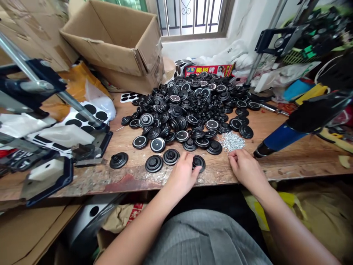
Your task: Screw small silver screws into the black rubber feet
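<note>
1. Pile of black discs [176,110]: on the table [91,176], beyond both your hands.
2. Your left hand [180,173]: thumb and fingers parted at a single disc [202,163]; grip cannot be told.
3. Your right hand [248,167]: thumb and forefinger pressed together; contents too small to tell.
4. Small screws [234,142]: heaped just beyond your right fingertips.

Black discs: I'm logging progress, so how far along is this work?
Seems early. Possibly done: the leftmost disc, set apart with a black part on top. In hand: a disc under the left hand; right hand at silver bits. Remaining: the pile behind.
</note>
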Demonstrator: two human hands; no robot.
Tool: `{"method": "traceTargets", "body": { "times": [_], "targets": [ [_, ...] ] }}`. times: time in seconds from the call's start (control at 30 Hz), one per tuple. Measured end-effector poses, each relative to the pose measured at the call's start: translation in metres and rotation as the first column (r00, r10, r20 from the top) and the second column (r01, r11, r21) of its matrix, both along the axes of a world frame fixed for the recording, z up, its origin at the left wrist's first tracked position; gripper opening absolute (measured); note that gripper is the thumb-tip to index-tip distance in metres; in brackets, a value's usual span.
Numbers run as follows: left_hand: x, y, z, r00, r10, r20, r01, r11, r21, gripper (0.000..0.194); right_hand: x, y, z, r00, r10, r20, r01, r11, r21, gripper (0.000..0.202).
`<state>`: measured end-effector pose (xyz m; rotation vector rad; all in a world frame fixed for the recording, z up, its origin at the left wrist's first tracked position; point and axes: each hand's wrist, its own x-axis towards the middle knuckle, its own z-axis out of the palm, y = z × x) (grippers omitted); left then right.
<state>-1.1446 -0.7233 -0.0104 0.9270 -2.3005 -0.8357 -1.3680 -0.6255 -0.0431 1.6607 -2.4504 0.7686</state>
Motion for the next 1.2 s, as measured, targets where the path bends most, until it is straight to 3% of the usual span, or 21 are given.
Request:
{"method": "traceTargets", "body": {
  "times": [0.13,0.27,0.43,0.57,0.63,0.7,0.77,0.83,0.9,1.0,1.2],
  "targets": [
    [-0.008,0.013,-0.006,0.997,-0.065,0.049,0.066,0.998,-0.024,0.028,0.009,0.005,0.003,0.991,0.047,0.125,-0.037,0.996,-0.081,0.009],
    [-0.016,0.017,-0.011,0.994,-0.104,-0.016,0.103,0.994,-0.021,0.019,0.026,0.01,0.007,0.944,0.221,0.246,-0.162,0.958,-0.238,0.011],
    [-0.022,0.019,-0.017,0.988,-0.138,-0.075,0.137,0.99,-0.022,0.018,0.036,0.018,0.01,0.916,0.29,0.277,-0.185,0.919,-0.349,0.005],
    [-0.019,0.035,-0.007,0.977,-0.09,-0.194,0.091,0.996,-0.002,0.03,0.042,0.027,0.014,0.889,0.394,0.232,-0.292,0.879,-0.377,0.006],
    [-0.015,0.046,0.002,0.956,-0.045,-0.291,0.087,0.987,0.136,0.022,0.047,0.032,0.019,0.855,0.483,0.187,-0.386,0.835,-0.392,0.012],
    [-0.01,0.055,0.011,0.93,0.016,-0.367,0.141,0.906,0.399,0.019,0.053,0.036,0.023,0.812,0.565,0.15,-0.476,0.788,-0.39,0.018],
    [-0.005,0.059,0.016,0.911,0.091,-0.402,0.216,0.726,0.653,0.024,0.058,0.039,0.026,0.772,0.619,0.145,-0.535,0.755,-0.379,0.021],
    [0.0,0.056,0.016,0.902,0.127,-0.412,0.287,0.537,0.793,0.03,0.06,0.04,0.027,0.74,0.654,0.159,-0.566,0.733,-0.377,0.023],
    [0.005,0.051,0.014,0.9,0.116,-0.42,0.337,0.424,0.841,0.035,0.063,0.04,0.025,0.72,0.673,0.171,-0.582,0.719,-0.379,0.025],
    [0.011,0.042,0.011,0.91,0.07,-0.409,0.354,0.385,0.852,0.037,0.065,0.041,0.022,0.71,0.682,0.177,-0.589,0.713,-0.381,0.025],
    [0.015,0.037,0.008,0.931,-0.016,-0.365,0.336,0.434,0.836,0.036,0.068,0.045,0.019,0.701,0.691,0.176,-0.607,0.708,-0.36,0.027]
  ]
}}
